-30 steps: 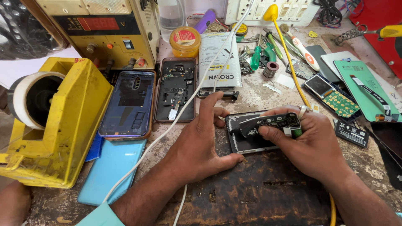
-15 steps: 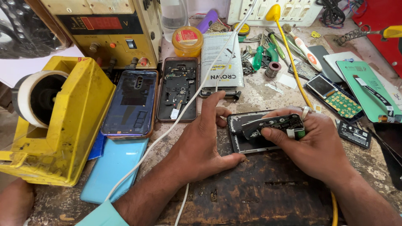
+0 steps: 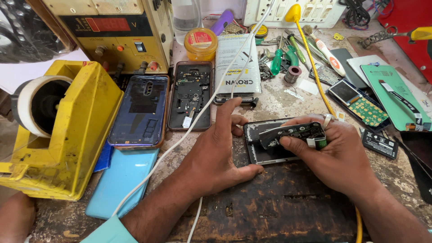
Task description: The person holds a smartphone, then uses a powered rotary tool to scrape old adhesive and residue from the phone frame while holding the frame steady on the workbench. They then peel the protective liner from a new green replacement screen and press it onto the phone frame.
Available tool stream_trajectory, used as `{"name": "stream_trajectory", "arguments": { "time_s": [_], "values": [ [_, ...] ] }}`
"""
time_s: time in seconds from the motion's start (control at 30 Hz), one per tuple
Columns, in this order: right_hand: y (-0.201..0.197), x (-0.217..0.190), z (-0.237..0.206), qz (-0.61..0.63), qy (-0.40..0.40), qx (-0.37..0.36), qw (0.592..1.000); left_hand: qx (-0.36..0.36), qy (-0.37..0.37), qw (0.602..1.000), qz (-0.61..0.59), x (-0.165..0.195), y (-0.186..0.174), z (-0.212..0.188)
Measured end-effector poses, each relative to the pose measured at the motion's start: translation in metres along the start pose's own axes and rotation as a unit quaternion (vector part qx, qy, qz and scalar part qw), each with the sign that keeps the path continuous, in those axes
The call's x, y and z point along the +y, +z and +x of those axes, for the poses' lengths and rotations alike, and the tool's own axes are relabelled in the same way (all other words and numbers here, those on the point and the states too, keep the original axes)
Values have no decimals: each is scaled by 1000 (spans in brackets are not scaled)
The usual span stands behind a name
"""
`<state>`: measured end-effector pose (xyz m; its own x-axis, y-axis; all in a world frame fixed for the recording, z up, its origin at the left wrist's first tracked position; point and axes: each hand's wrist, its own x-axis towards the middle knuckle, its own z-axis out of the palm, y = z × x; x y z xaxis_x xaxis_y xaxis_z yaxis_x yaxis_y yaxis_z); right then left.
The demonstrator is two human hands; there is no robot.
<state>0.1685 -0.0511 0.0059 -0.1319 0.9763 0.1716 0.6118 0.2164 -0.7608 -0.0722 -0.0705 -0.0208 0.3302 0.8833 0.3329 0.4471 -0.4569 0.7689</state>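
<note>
Both hands unmoved: right hand (image 3: pixel 335 155) still grips the dark part (image 3: pixel 292 133).

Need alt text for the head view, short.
Two bare hands work on an opened phone on a cluttered repair bench: the left hand steadies it while the right hand holds a dark inner part above it. A yellow tape dispenser and other opened phones lie to the left.

- Head-worn camera looks steeply down, close over a cluttered repair bench (image 3: pixel 279 103).
- Left hand (image 3: pixel 216 157) and right hand (image 3: pixel 335 155) fill the lower centre; the bench's back edge runs along the top.
</note>
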Motion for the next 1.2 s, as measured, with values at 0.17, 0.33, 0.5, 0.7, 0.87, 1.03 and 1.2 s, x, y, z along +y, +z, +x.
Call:
{"name": "stream_trajectory", "arguments": {
  "time_s": [0.17, 0.33, 0.5, 0.7, 0.87, 1.03, 1.2],
  "values": [
    [-1, -1, -1, 2, 3, -4, 1000, -2, -3, 1000, 4, 0, 0, 0],
    [-1, 1, -1, 3, -5, -3, 1000, -5, -1, 1000, 9, -1, 0, 1],
    [-2, 3, -2, 10, -3, -8, 1000, -5, -1, 1000, 4, -1, 0, 0],
    [-1, 4, -4, 21, -18, -10, 1000, -2, 2, 1000, 4, -1, 0, 0],
    [-2, 3, -5, 29, -12, -13, 999, -3, 2, 1000, 6, 0, -1, 0],
    [-1, 2, -4, -1, 1, -6, 1000, 0, 10, 1000, 7, 0, -1, -1],
    [-2, 1, -5, 24, 10, -22, 999, -5, 13, 1000, -3, 0, -2, -1]
  ]
}}
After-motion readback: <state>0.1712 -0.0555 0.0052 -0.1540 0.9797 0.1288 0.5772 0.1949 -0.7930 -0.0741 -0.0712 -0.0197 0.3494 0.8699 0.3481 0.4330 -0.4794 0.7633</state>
